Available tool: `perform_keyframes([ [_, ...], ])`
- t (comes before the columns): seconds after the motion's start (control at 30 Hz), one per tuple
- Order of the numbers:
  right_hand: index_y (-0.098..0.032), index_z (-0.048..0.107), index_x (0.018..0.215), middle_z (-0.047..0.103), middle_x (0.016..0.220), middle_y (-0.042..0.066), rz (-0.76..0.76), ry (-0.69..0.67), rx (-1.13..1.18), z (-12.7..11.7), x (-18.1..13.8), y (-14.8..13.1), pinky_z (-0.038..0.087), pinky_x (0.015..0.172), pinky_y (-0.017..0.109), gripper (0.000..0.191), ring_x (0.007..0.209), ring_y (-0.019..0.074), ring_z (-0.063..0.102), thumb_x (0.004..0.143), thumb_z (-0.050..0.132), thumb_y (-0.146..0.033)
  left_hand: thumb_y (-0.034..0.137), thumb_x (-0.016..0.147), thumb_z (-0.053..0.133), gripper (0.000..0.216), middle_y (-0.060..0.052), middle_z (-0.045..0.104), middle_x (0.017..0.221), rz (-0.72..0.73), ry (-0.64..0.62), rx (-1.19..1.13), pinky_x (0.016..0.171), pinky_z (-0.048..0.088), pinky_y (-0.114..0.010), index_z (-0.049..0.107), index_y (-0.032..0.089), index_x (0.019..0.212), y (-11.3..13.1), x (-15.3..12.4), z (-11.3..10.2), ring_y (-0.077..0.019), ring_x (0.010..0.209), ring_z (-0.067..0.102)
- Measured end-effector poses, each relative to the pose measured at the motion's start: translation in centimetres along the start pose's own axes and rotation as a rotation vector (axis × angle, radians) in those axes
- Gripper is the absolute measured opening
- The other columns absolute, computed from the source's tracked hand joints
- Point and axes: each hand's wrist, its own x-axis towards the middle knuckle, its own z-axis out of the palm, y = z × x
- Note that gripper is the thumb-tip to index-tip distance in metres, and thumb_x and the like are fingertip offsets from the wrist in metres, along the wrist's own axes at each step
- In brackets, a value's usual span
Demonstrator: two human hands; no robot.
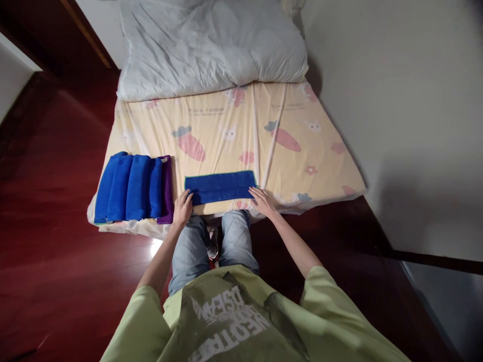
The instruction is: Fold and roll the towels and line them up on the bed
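Note:
A blue towel (pixel 221 186), folded into a long flat strip, lies on the yellow carrot-print mattress (pixel 320 161) near its front edge. My left hand (pixel 182 207) rests at the strip's near left corner, fingers curled onto the cloth. At the near right corner lies my right hand (pixel 261 200), fingers stretched flat and touching the edge. Neither hand lifts the towel.
A row of several rolled blue towels (pixel 126 187) and a purple one (pixel 166 190) sits at the mattress's front left. A white duvet (pixel 211 45) covers the far end. A white wall runs along the right, dark red wood floor (pixel 49 251) on the left.

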Motion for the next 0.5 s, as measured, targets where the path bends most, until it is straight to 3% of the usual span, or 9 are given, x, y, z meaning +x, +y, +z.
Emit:
perform_keyframes([
  [0.13, -0.018, 0.055, 0.151, 0.052, 0.157, 0.009, 0.014, -0.009, -0.035, 0.2, 0.0, 0.0, 0.036, 0.127, 0.052, 0.059, 0.149, 0.0263, 0.047, 0.093, 0.048, -0.014, 0.028, 0.094, 0.051, 0.054, -0.016, 0.048, 0.158, 0.103, -0.146, -0.013, 0.127, 0.029, -0.055, 0.055, 0.014, 0.146, -0.1, -0.2, -0.1, -0.0324, 0.152, 0.039],
  [0.5, -0.007, 0.054, 0.149, 0.052, 0.155, 0.017, 0.083, 0.0, -0.279, 2.6, 1.7, -0.2, 0.034, 0.129, 0.053, 0.064, 0.15, 0.0275, 0.045, 0.087, 0.041, 0.001, 0.002, 0.09, 0.036, 0.063, -0.023, 0.049, 0.155, 0.106, -0.19, 0.219, 0.128, 0.029, -0.054, 0.048, 0.003, 0.152, -0.4, 1.3, 1.3, -0.0307, 0.152, 0.039],
])
